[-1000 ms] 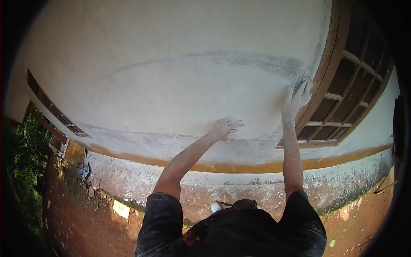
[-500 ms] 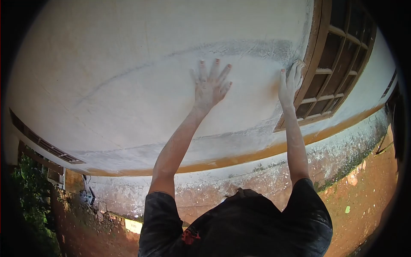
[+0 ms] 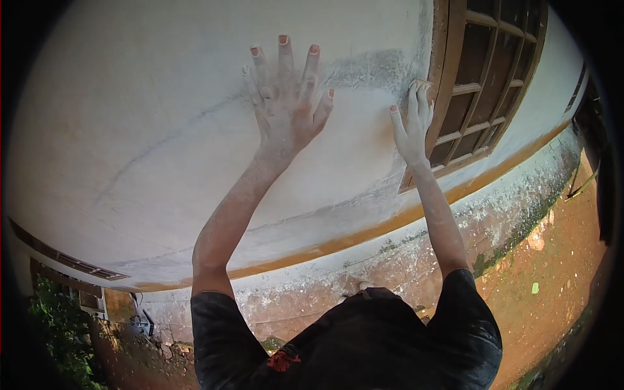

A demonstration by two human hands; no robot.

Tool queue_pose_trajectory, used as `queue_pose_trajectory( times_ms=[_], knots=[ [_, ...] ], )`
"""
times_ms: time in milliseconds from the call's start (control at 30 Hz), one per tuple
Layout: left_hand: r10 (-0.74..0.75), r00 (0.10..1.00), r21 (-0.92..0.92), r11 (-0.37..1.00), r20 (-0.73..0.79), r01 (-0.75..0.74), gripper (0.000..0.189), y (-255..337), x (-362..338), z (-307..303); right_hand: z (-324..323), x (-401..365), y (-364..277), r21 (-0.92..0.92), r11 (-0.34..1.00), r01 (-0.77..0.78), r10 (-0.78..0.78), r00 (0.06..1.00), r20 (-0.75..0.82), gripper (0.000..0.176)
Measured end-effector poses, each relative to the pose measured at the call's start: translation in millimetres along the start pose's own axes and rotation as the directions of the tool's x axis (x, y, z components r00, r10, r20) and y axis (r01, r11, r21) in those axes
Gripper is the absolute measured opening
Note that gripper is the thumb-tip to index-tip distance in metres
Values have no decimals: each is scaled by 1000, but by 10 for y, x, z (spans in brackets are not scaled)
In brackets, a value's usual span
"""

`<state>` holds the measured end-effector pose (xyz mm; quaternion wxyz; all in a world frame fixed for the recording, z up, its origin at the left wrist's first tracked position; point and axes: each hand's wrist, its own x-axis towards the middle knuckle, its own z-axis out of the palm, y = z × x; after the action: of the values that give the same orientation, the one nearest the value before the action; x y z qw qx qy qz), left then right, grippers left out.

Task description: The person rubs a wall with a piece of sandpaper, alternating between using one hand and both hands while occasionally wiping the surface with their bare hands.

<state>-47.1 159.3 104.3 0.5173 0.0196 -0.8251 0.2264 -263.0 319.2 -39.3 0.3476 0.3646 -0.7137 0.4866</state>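
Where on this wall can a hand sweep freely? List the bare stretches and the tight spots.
Widest bare stretch: the wall left of the left hand, down to the orange band. A smaller patch lies below both hands, above that band. Tight: the gap between the hands, and the right hand with its pad against the window frame.

Outdoors, house exterior: plastered wall [image 3: 162, 97], wooden window frame [image 3: 484, 78], red dirt ground [image 3: 552, 260].

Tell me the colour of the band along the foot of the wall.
Orange-yellow. The band runs below the pale wall; the head view shows it.
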Motion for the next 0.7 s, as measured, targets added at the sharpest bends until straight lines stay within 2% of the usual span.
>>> queue_pose_trajectory(
  times_ms=[67, 100, 133, 167, 200, 233, 267, 300, 367, 400, 433, 467, 500, 533, 567, 600, 633, 667, 700],
  knots=[
    [234, 938, 205, 935, 255, -289, 70, 119, -523, 721, 13, -2, 40, -33, 999, 3, -3, 1000, 16, 79],
    [299, 862, 41, 938, 409, -345, 71, 346, -1020, 976, 9, 66, 80, -37, 999, 7, -7, 1000, 18, 79],
    [461, 736, -174, 883, 496, -436, 77, 535, -1634, 1236, 9, 110, 111, -41, 999, 24, -24, 1000, 14, 80],
    [584, 592, -522, 799, 556, -298, 66, 686, -2568, 1569, 1, -15, 95, -37, 999, 29, -28, 999, 39, 80],
    [632, 153, -553, 752, 760, -358, 59, 879, -3117, 1379, -12, -145, 68, -32, 999, 19, -17, 997, 70, 80],
    [556, -226, -596, 780, 800, -190, 59, 1025, -3182, 1322, -16, -109, 79, -26, 999, 44, -42, 997, 65, 81],
    [396, -571, -514, 856, 719, -54, 62, 1168, -3236, 1263, -36, -1, 115, -30, 997, 73, -71, 997, 43, 81],
    [513, -378, -547, 837, 771, 19, 60, 1149, -3114, 1201, -94, 19, 122, -27, 992, 126, -125, 992, 26, 81],
    [647, 9, -639, 750, 762, 169, 61, 1025, -2939, 752, -160, 20, 149, -47, 994, 102, -100, 994, 52, 80],
    [635, 291, -644, 761, 715, -77, 61, 911, -2532, 716, -152, 1, 145, -58, 992, 111, -105, 990, 91, 79],
    [555, 488, -544, 820, 674, -180, 57, 832, -1873, 609, -126, 1, 153, -54, 991, 123, -120, 991, 63, 77],
    [407, 730, -460, 876, 549, -143, 56, 724, -1195, 430, -121, -5, 160, -55, 991, 123, -119, 991, 64, 77],
    [215, 905, -348, 934, 366, -81, 59, 625, -728, 354, -114, -4, 166, -32, 993, 114, -113, 992, 49, 72],
    [58, 977, -203, 979, 203, -16, 65, 558, -393, 389, -109, 3, 175, -8, 994, 105, -105, 994, 30, 67],
    [-77, 997, -70, 995, 10, 78, 70, 504, -187, 472, -136, 17, 199, -11, 995, 102, -102, 995, 23, 67],
    [-68, 998, -74, 995, 6, 68, 70, 510, -172, 670, -194, 44, 234, 7, 994, 105, -105, 992, 63, 62],
    [104, 986, -34, 994, 128, -100, 70, 591, -307, 947, -243, 43, 250, 25, 994, 103, -105, 989, 106, 58],
    [254, 933, -14, 966, 256, -259, 70, 713, -558, 1205, -270, 47, 266, 23, 995, 100, -101, 989, 111, 58],
    [435, 815, -221, 900, 383, -377, 80, 856, -999, 1482, -287, 81, 295, 16, 991, 129, -130, 985, 110, 56]
  ],
)
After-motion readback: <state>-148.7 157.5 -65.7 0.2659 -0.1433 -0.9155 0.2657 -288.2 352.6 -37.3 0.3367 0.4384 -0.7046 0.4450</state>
